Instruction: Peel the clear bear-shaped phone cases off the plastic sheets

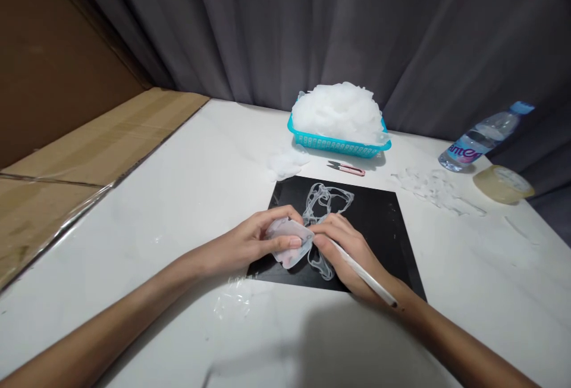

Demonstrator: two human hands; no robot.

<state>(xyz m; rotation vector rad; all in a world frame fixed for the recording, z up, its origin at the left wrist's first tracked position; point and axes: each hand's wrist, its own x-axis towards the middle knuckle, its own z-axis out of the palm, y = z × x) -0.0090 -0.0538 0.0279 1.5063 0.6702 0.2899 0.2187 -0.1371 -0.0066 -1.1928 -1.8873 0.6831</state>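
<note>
My left hand (263, 236) is closed around a small translucent silicone piece (289, 244) over the near left part of a black mat (383, 221). My right hand (345, 248) grips a thin white pen-like tool (366, 278), with its fingertips meeting the piece. A stringy strip of clear trimmed material (328, 200) lies on the mat just beyond both hands.
At the back, a turquoise basket (339, 145) is heaped with white translucent pieces. Small pink snips (347, 168) lie before it. Clear scraps (435, 191), a water bottle (484, 136) and a tape roll (503, 184) sit right. Cardboard (75, 156) borders the white table (178, 197) at left.
</note>
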